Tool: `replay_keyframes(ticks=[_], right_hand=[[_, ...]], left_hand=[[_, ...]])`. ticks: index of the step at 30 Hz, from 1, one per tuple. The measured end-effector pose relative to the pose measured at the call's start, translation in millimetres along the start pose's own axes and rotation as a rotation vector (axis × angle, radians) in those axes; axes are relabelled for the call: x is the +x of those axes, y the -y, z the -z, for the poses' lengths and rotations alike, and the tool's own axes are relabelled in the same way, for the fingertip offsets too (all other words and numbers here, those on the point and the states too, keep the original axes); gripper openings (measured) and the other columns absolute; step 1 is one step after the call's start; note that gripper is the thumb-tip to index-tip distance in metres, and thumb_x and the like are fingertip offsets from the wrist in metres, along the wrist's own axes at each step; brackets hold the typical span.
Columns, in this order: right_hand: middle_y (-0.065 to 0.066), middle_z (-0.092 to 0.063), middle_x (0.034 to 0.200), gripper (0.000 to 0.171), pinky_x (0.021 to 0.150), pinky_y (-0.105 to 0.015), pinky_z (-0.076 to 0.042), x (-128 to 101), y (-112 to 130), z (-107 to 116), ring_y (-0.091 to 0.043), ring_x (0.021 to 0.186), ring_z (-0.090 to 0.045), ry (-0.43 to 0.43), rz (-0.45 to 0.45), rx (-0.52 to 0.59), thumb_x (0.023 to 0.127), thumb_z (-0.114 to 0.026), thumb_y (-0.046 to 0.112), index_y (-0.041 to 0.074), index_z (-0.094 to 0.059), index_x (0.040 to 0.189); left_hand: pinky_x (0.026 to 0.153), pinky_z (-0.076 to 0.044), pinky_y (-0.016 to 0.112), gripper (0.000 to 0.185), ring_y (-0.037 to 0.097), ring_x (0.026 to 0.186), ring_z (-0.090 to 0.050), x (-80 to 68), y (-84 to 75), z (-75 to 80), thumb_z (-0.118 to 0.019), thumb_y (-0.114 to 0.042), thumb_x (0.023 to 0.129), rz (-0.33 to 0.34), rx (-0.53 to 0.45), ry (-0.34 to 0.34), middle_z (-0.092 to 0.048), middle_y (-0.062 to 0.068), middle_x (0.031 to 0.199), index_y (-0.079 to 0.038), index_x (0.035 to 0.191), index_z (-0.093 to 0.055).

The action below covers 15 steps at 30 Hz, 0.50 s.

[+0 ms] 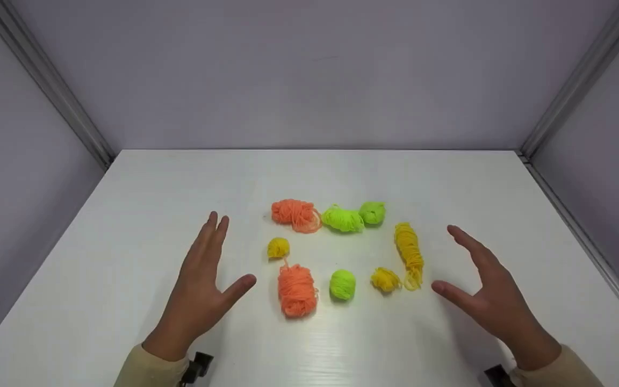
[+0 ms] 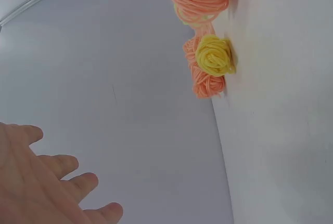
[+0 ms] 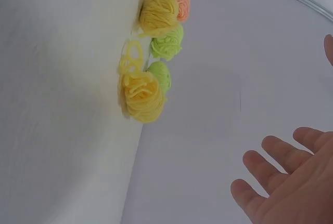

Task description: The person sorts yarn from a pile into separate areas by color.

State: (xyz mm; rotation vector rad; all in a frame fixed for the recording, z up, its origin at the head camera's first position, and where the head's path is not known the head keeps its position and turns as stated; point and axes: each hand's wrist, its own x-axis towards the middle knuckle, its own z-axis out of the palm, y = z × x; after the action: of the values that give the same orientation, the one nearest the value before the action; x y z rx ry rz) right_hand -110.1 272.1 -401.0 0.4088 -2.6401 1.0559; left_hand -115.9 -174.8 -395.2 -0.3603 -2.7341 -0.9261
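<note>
While my hands hover over the white desk (image 1: 143,215), both are spread with straight fingers and hold nothing. My left hand (image 1: 202,285) sits to the left of the yarn, palm turned inward, thumb pointing toward the near orange bundle (image 1: 297,290). My right hand (image 1: 489,293) mirrors it on the other side, thumb reaching toward the long yellow skein (image 1: 409,252). Neither hand touches any yarn.

The yarn lies between my hands in two loose rows. In the far row, a second orange bundle (image 1: 294,214) sits on the left, then a green bundle (image 1: 343,219) touching a smaller green ball (image 1: 373,212). In the near row, beside the orange bundle, there is a round green ball (image 1: 343,284) and then a small yellow tuft (image 1: 385,279), which lies just beside the lower end of the long skein. A small yellow ball (image 1: 278,248) sits between the two orange bundles, closest to my left hand.

From my left wrist, that yellow ball (image 2: 214,55) shows in front of orange yarn. From my right wrist, the yellow skein (image 3: 140,96) is nearest, with green yarn behind it.
</note>
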Motion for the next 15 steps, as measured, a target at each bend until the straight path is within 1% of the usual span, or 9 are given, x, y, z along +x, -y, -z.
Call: replay_keyframes(ticks=[2, 3, 4, 7, 8, 10, 11, 12, 15], right_hand=[[-0.006, -0.041, 0.157, 0.089, 0.105, -0.068, -0.035, 1, 0, -2, -0.035, 0.138, -0.040, -0.007, 0.005, 0.007, 0.083, -0.084, 0.022, 0.024, -0.035, 0.157], [-0.005, -0.041, 0.156, 0.089, 0.105, -0.068, -0.035, 2, 0, -3, -0.035, 0.138, -0.041, -0.010, 0.008, 0.011, 0.083, -0.084, 0.022, 0.023, -0.035, 0.157], [-0.005, -0.041, 0.156, 0.088, 0.108, -0.064, -0.035, 3, 1, -4, -0.034, 0.138, -0.041, -0.011, 0.008, 0.011, 0.083, -0.084, 0.022, 0.022, -0.036, 0.157], [-0.003, -0.043, 0.156, 0.087, 0.114, -0.038, -0.034, 5, 2, -7, -0.030, 0.137, -0.044, -0.019, 0.012, 0.010, 0.083, -0.084, 0.022, 0.021, -0.037, 0.156], [-0.003, -0.043, 0.155, 0.087, 0.114, -0.029, -0.032, 6, 3, -9, -0.029, 0.136, -0.044, -0.022, 0.014, 0.010, 0.083, -0.084, 0.023, 0.021, -0.037, 0.156], [-0.002, -0.044, 0.155, 0.086, 0.108, -0.012, -0.026, 9, 5, -11, -0.027, 0.135, -0.046, -0.029, 0.019, 0.013, 0.083, -0.084, 0.023, 0.020, -0.038, 0.155], [-0.003, -0.045, 0.154, 0.086, 0.106, -0.008, -0.024, 10, 6, -13, -0.028, 0.134, -0.047, -0.031, 0.025, 0.019, 0.083, -0.084, 0.023, 0.019, -0.038, 0.155], [-0.003, -0.045, 0.154, 0.085, 0.105, -0.007, -0.024, 11, 8, -14, -0.028, 0.134, -0.047, -0.030, 0.030, 0.028, 0.083, -0.084, 0.023, 0.018, -0.038, 0.155], [-0.004, -0.046, 0.153, 0.084, 0.105, -0.006, -0.024, 14, 11, -19, -0.028, 0.134, -0.048, -0.020, 0.040, 0.051, 0.084, -0.084, 0.024, 0.017, -0.039, 0.155]], left_hand=[[0.115, -0.017, 0.068, 0.100, 0.032, 0.153, -0.012, 3.0, 0.7, -0.6, -0.070, -0.052, 0.089, 0.012, -0.022, 0.000, -0.006, 0.003, 0.169, -0.024, 0.163, -0.010], [0.115, -0.017, 0.068, 0.099, 0.031, 0.153, -0.012, 4.4, 1.3, -1.0, -0.070, -0.052, 0.089, 0.018, -0.034, 0.002, -0.006, 0.003, 0.169, -0.025, 0.163, -0.009], [0.115, -0.017, 0.068, 0.099, 0.031, 0.153, -0.011, 5.6, 2.3, -1.6, -0.070, -0.052, 0.090, 0.023, -0.047, 0.005, -0.006, 0.002, 0.169, -0.026, 0.163, -0.009], [0.116, -0.018, 0.067, 0.097, 0.030, 0.153, -0.011, 9.6, 6.6, -4.0, -0.069, -0.051, 0.091, 0.028, -0.078, 0.015, -0.007, 0.002, 0.169, -0.025, 0.163, -0.010], [0.116, -0.018, 0.067, 0.096, 0.030, 0.153, -0.012, 10.9, 8.4, -5.1, -0.069, -0.051, 0.091, 0.029, -0.086, 0.020, -0.007, 0.002, 0.169, -0.024, 0.163, -0.010], [0.116, -0.018, 0.066, 0.096, 0.029, 0.153, -0.012, 13.6, 12.5, -7.6, -0.069, -0.050, 0.091, 0.029, -0.106, 0.027, -0.008, 0.002, 0.169, -0.023, 0.163, -0.011], [0.117, -0.018, 0.065, 0.096, 0.029, 0.153, -0.012, 14.8, 14.5, -9.0, -0.069, -0.050, 0.091, 0.029, -0.111, 0.029, -0.009, 0.002, 0.169, -0.023, 0.163, -0.012], [0.117, -0.018, 0.065, 0.096, 0.029, 0.153, -0.013, 15.8, 16.4, -10.2, -0.069, -0.050, 0.091, 0.027, -0.116, 0.031, -0.009, 0.002, 0.169, -0.022, 0.163, -0.012], [0.118, -0.018, 0.063, 0.096, 0.028, 0.153, -0.013, 18.1, 21.2, -13.6, -0.069, -0.051, 0.091, 0.037, -0.131, 0.037, -0.010, 0.001, 0.168, -0.022, 0.163, -0.012]])
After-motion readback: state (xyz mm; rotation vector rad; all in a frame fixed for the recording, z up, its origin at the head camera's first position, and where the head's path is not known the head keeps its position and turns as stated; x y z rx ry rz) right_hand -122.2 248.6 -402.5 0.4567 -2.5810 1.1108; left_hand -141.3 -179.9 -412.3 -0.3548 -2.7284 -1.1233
